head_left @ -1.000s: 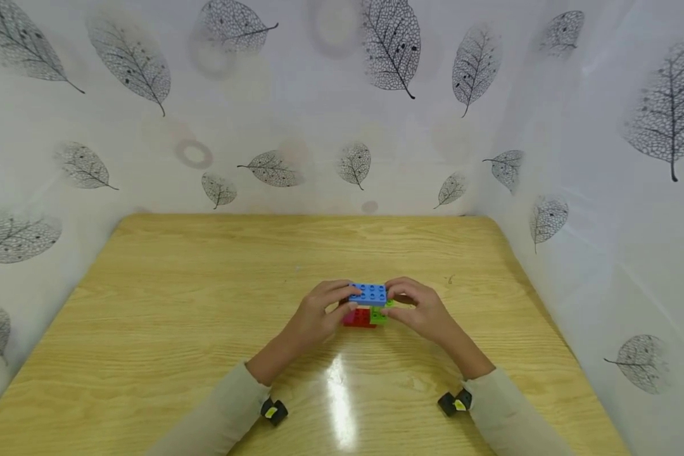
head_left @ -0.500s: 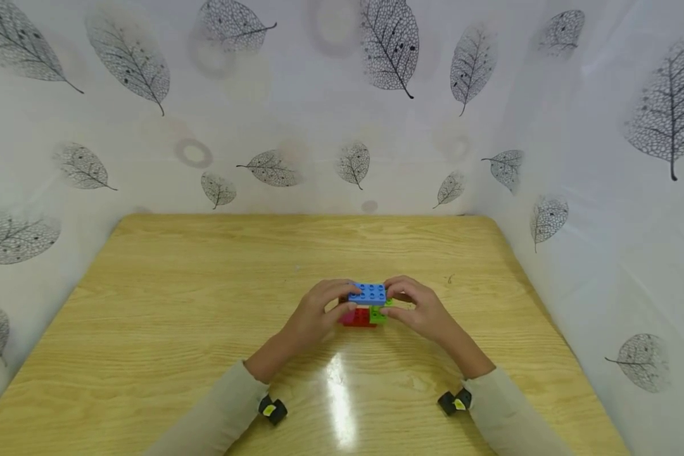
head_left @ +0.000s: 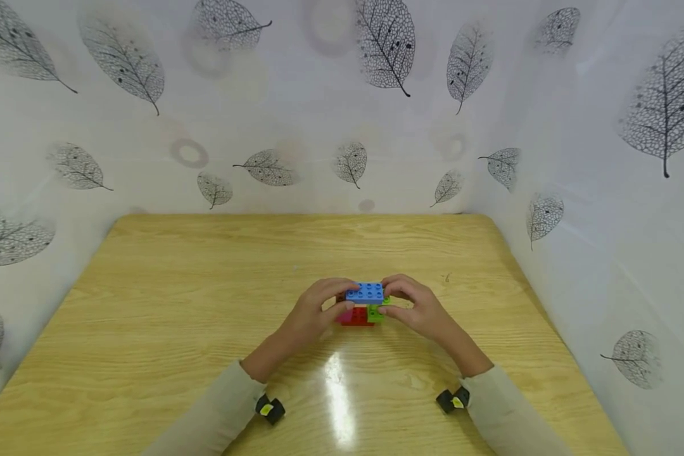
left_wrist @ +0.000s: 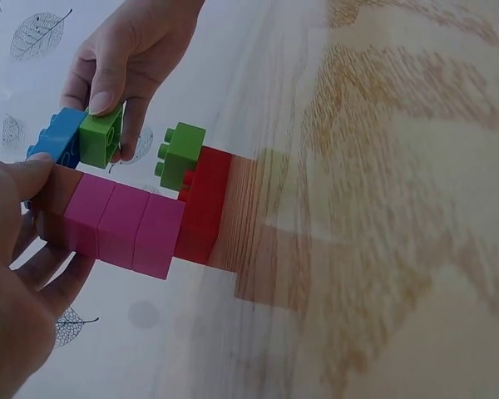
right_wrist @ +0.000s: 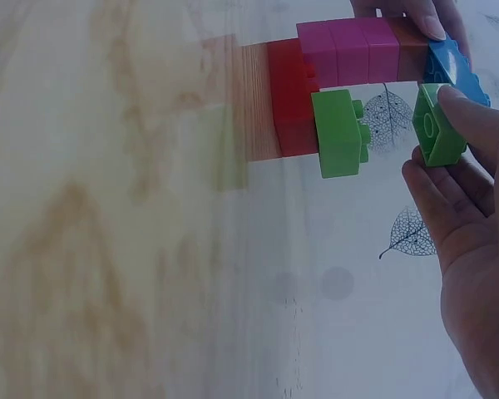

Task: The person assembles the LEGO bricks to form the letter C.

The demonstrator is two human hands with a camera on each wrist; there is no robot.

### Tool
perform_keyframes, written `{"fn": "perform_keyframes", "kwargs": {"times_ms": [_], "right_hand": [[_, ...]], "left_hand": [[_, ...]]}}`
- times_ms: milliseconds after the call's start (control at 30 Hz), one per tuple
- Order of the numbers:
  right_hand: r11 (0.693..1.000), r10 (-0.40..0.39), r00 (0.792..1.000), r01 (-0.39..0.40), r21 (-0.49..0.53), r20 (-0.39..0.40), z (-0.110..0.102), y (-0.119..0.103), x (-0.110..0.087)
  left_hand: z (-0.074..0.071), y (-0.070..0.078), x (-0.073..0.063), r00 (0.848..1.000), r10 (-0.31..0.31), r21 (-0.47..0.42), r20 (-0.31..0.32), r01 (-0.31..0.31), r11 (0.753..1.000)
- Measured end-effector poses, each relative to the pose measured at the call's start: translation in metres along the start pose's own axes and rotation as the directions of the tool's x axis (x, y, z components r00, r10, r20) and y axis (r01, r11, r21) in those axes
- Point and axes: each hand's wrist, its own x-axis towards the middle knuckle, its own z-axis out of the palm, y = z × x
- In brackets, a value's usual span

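Note:
A small structure of toy building bricks stands on the table between my hands. Its red brick (left_wrist: 206, 204) is lowest, bearing a column of pink bricks (left_wrist: 121, 220) at one end and a green brick (right_wrist: 337, 133) at the other. On the pink column sits a brown brick (left_wrist: 56, 191), and a blue brick (head_left: 366, 292) lies across the top. My left hand (head_left: 316, 310) grips the blue and brown bricks at the left end. With thumb and fingers, my right hand (head_left: 424, 310) pinches a second green brick (right_wrist: 437, 129) under the blue one's right end; a gap separates the two green bricks.
The wooden table (head_left: 205, 266) extends around the bricks, with a bright reflection in front of them. A pale curtain (head_left: 296, 107) with leaf prints hangs behind and along the sides. Small black devices (head_left: 270, 409) sit at both wrists.

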Motion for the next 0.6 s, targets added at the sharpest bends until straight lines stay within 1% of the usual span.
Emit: {"fn": "perform_keyframes", "kwargs": {"times_ms": [133,267,433,600], "right_hand": [[0.999,0.02,1.0,-0.02,0.029,0.005,-0.001,0.001,-0.001],[0.999,0.01,1.0,-0.01,0.052,0.003,-0.003,0.0,-0.001],[0.997,-0.013,1.0,0.013,0.082,0.0,-0.005,0.002,-0.002],[0.994,-0.03,1.0,0.03,0.106,-0.006,-0.006,0.002,-0.004]], "left_hand": [[-0.001,0.0,0.001,1.0,-0.016,-0.025,0.011,0.016,1.0],[-0.004,0.0,0.001,0.999,-0.041,-0.078,0.01,0.042,0.996],[-0.009,-0.001,-0.002,0.997,-0.069,-0.132,-0.022,0.066,0.989],[-0.014,-0.002,-0.009,0.993,-0.107,-0.166,-0.046,0.098,0.981]]}}
